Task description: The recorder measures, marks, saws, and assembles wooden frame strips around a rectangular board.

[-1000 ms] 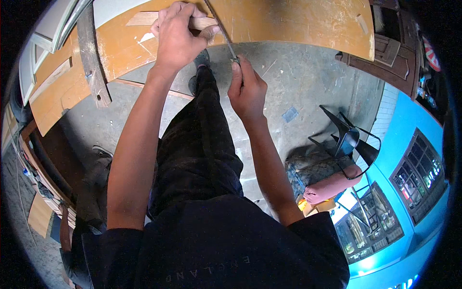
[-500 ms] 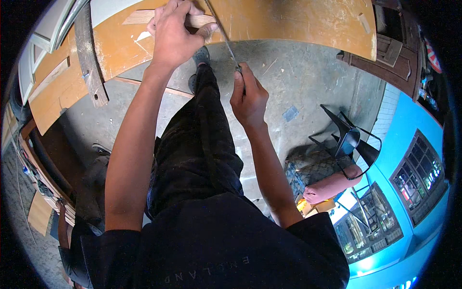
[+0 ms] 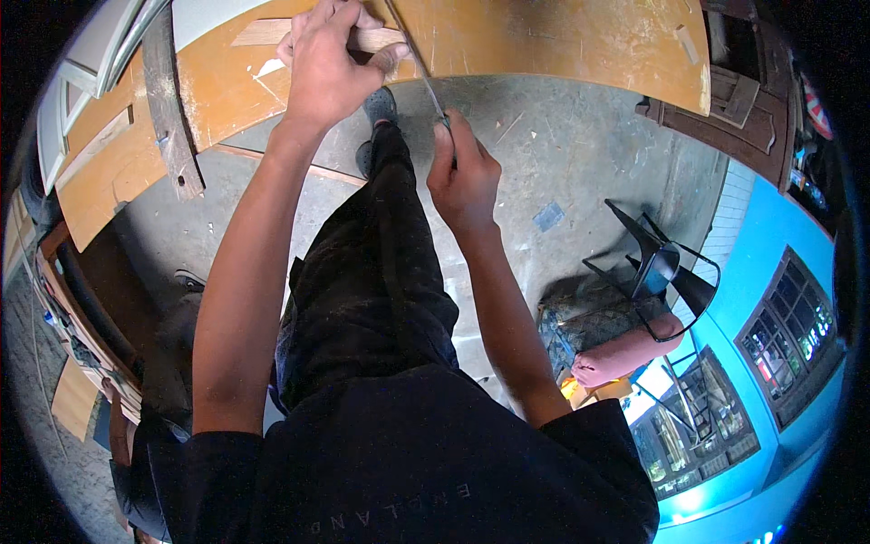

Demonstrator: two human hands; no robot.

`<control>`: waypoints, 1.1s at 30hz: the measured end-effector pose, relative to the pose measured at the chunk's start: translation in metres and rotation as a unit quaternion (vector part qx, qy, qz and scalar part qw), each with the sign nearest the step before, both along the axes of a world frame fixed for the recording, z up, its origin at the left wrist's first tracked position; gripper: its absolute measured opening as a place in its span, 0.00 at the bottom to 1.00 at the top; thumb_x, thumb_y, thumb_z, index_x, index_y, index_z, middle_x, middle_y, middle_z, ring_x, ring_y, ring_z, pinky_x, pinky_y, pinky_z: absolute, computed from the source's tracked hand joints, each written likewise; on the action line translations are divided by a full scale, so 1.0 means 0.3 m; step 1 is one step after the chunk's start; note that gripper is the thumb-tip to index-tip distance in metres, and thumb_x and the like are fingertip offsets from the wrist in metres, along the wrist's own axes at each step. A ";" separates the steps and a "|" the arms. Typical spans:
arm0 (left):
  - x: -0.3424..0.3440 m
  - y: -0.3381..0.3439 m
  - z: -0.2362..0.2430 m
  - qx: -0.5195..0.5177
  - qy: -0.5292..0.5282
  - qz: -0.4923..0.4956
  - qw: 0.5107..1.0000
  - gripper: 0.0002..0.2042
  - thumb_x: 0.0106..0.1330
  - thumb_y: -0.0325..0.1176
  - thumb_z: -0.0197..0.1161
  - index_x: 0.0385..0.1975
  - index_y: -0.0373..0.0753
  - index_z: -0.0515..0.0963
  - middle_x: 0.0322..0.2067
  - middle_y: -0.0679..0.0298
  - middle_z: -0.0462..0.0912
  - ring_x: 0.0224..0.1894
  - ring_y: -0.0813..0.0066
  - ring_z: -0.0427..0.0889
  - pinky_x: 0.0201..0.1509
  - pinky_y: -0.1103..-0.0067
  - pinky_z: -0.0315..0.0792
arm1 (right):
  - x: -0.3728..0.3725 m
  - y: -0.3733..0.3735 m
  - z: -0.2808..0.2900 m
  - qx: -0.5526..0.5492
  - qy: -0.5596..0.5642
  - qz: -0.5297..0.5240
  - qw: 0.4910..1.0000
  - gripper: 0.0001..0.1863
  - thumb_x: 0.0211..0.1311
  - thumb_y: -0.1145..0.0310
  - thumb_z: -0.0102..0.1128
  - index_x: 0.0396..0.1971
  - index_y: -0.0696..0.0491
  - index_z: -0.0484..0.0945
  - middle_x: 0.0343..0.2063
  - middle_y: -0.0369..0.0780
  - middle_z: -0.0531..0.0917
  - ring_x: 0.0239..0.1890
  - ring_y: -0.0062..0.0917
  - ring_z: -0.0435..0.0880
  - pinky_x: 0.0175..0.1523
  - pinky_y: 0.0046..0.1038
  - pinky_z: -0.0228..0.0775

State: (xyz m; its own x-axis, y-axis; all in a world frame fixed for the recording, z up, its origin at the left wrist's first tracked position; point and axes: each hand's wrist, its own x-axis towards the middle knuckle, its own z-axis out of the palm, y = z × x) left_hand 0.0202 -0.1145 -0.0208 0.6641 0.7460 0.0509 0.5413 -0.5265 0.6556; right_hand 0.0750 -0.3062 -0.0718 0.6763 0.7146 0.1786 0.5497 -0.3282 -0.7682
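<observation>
At the top of the view, my left hand point(image 3: 331, 68) is closed on a short pale wood strip point(image 3: 376, 40), pressed down on the tan tabletop point(image 3: 553, 41). My right hand point(image 3: 465, 172) grips the near end of a long thin metal tool point(image 3: 421, 68); its handle is mostly hidden by my fingers. Seen nearly edge-on, it could be a file or a saw; I cannot tell which. The tool slants up and left past the strip's right end, close to my left thumb, and its far end leaves the picture.
A dark weathered plank point(image 3: 168, 104) lies across the table's left part. On the right are a black metal chair point(image 3: 657, 267), a pink roll point(image 3: 625, 349) and a brown wooden panel point(image 3: 725, 127). Another person's arm point(image 3: 118, 422) shows at lower left.
My right hand has shifted slightly up and to the left, carrying the metal tool forward along the strip's end. My left hand and the wood strip stay put.
</observation>
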 end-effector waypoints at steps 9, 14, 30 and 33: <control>-0.006 0.004 -0.007 0.020 0.001 -0.002 1.000 0.17 0.46 0.26 0.74 0.31 0.33 0.70 0.31 0.54 0.70 0.36 0.53 0.71 0.38 0.65 0.66 | -0.004 -0.006 -0.003 0.019 -0.015 0.005 1.000 0.11 0.69 0.71 0.57 0.47 0.60 0.78 0.27 0.53 0.83 0.28 0.45 0.85 0.31 0.36 0.76; -0.012 0.006 -0.023 -0.015 -0.025 0.017 0.999 0.17 0.47 0.25 0.73 0.31 0.33 0.70 0.31 0.53 0.70 0.38 0.53 0.70 0.41 0.64 0.67 | 0.017 0.061 0.031 -0.050 0.007 0.034 0.998 0.12 0.68 0.74 0.58 0.48 0.61 0.78 0.30 0.54 0.84 0.30 0.44 0.87 0.32 0.35 0.77; -0.044 0.031 -0.123 0.115 -0.011 -0.021 0.993 0.20 0.50 0.42 0.78 0.36 0.41 0.76 0.35 0.62 0.76 0.41 0.58 0.73 0.46 0.66 0.66 | -0.010 -0.003 -0.008 -0.013 0.006 -0.002 1.000 0.12 0.67 0.70 0.58 0.47 0.59 0.78 0.27 0.52 0.83 0.29 0.48 0.84 0.33 0.42 0.77; -0.042 0.025 -0.125 0.148 -0.043 -0.030 0.988 0.20 0.50 0.41 0.78 0.36 0.41 0.76 0.36 0.63 0.77 0.41 0.58 0.73 0.46 0.67 0.66 | 0.008 0.076 0.010 -0.035 -0.013 0.013 0.999 0.13 0.67 0.70 0.59 0.48 0.59 0.78 0.28 0.53 0.84 0.29 0.47 0.85 0.32 0.41 0.78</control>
